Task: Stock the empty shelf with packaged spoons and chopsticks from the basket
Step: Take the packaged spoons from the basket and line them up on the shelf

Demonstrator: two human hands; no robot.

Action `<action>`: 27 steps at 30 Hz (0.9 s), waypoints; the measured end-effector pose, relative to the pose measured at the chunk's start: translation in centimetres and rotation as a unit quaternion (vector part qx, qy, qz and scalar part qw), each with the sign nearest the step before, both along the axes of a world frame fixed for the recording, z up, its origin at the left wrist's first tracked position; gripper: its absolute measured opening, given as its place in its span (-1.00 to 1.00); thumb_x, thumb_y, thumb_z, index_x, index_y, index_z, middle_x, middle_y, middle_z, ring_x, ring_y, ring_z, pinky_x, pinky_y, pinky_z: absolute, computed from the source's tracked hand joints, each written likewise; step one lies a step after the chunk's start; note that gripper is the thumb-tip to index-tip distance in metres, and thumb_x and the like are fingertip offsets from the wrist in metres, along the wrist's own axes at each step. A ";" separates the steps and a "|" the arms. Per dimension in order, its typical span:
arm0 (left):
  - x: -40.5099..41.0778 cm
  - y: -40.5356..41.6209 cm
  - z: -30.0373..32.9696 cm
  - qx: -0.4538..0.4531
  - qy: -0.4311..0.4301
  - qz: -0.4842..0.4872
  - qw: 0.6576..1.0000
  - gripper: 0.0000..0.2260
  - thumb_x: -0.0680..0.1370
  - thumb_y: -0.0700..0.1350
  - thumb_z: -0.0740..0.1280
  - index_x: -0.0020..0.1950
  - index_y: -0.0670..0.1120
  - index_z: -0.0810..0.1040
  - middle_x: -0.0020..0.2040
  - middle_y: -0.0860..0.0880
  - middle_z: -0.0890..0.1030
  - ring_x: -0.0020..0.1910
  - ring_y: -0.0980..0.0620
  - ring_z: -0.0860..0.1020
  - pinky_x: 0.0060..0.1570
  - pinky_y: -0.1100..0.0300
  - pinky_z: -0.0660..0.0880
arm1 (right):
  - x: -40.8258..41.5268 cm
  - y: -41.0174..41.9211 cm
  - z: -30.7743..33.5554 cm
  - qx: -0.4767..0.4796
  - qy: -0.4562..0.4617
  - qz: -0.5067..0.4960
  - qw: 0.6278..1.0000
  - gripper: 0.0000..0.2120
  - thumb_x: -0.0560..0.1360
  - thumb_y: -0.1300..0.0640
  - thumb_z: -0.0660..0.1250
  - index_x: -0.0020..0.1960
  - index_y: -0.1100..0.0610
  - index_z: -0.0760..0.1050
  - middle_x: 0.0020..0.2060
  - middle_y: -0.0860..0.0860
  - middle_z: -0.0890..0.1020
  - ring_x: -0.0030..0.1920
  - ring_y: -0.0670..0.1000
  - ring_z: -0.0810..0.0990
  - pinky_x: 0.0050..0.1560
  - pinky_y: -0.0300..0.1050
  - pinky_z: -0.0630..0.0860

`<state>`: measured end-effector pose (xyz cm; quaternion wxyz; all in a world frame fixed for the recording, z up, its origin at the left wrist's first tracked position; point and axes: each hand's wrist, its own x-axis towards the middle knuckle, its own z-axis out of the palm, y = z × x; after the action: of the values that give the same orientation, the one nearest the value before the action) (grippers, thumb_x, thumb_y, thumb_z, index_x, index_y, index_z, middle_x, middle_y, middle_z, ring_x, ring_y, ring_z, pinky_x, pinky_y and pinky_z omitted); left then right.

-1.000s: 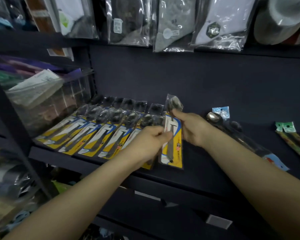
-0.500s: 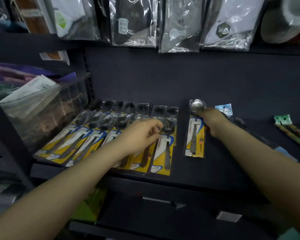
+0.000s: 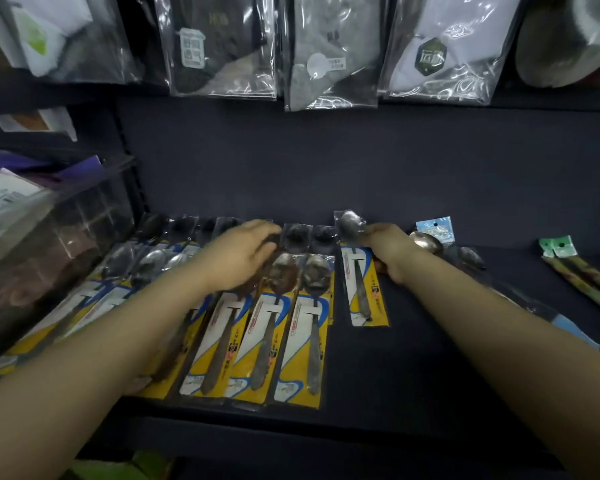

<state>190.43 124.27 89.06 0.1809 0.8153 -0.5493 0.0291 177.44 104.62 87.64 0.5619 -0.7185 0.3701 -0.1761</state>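
My right hand [image 3: 390, 252] pinches the bowl end of the lone yellow-carded packaged steel spoon [image 3: 361, 289], lying handle-toward-me just right of the overlapped spoon row [image 3: 284, 327], where my nearer left hand [image 3: 241, 254] rests with loose fingers.

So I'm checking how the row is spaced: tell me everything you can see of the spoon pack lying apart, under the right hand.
The lone spoon pack is a clear plastic sleeve with a yellow, white and blue card holding one metal spoon, bowl toward the back wall, handle toward the shelf's front edge. It lies flat on the dark shelf, a gap apart from the overlapping row. The right hand grips its top end beside the bowl.
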 end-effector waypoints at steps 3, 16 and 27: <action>2.0 1.8 -0.1 0.010 0.007 0.013 1.000 -0.68 0.57 -0.10 0.20 0.32 -0.09 0.40 0.30 -0.10 0.45 0.21 -0.03 0.45 0.22 0.14 0.35 | 1.2 0.0 0.0 -0.057 0.031 -0.003 0.998 -0.73 0.50 0.36 0.18 -0.33 0.15 0.32 -0.45 0.11 0.38 -0.57 -0.01 0.34 -0.58 -0.29 0.21; 1.0 -1.7 -0.6 0.144 0.004 -0.072 0.987 -0.56 0.55 0.10 0.18 0.39 -0.02 0.31 0.32 -0.03 0.45 0.21 0.02 0.45 0.17 0.14 0.40 | 2.2 0.4 0.7 0.010 0.104 -0.015 0.994 -0.77 0.49 0.32 0.05 -0.29 0.15 0.34 -0.44 0.06 0.42 -0.71 -0.10 0.33 -0.54 -0.35 0.20; 0.7 -4.0 -0.9 0.090 0.049 -0.110 0.989 -0.59 0.55 0.03 0.21 0.37 -0.04 0.34 0.28 -0.02 0.47 0.18 0.08 0.46 0.11 0.27 0.37 | 1.4 -1.1 1.1 0.010 0.036 -0.006 0.999 -0.73 0.55 0.33 0.11 -0.30 0.11 0.30 -0.43 0.04 0.38 -0.47 -0.04 0.35 -0.65 -0.41 0.25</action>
<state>191.10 120.28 88.14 0.1351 0.7633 -0.6266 -0.0804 178.83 103.48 88.75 0.5540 -0.7167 0.3962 -0.1497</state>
